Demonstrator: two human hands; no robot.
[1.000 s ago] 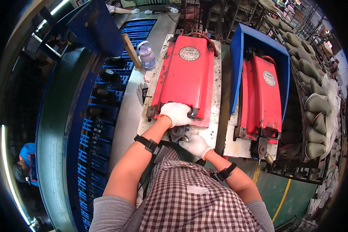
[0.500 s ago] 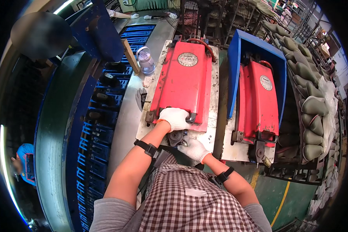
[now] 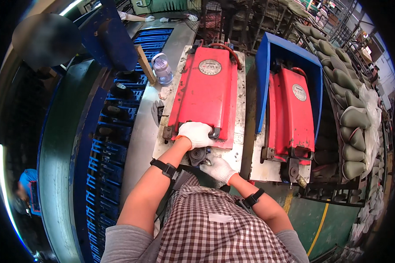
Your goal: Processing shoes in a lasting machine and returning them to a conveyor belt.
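In front of me lies a long red machine cover (image 3: 202, 94), scuffed with dark marks, with a round plate near its far end. My left hand (image 3: 195, 134), in a white glove with an orange cuff, is closed over the black handle (image 3: 215, 133) at its near edge; the fingertips are hidden. Just below sits a round dark metal pivot (image 3: 198, 154). My right hand (image 3: 220, 170), gloved too, is closed around a short lever with a metal end (image 3: 206, 162) beside the pivot; most of the lever is hidden inside the glove.
To the right stands a similar red machine (image 3: 292, 109) under a blue hood (image 3: 261, 87). Beyond it is a rack of olive-green moulded pieces (image 3: 353, 118). On the left are a clear bottle (image 3: 162, 70), a grey glove (image 3: 156, 111) and a conveyor with blue holders (image 3: 114, 153). Other people work farther off.
The whole view has shifted slightly left. Both hands keep their places on the handle and the lever. At far left, a person in blue has shifted a little.
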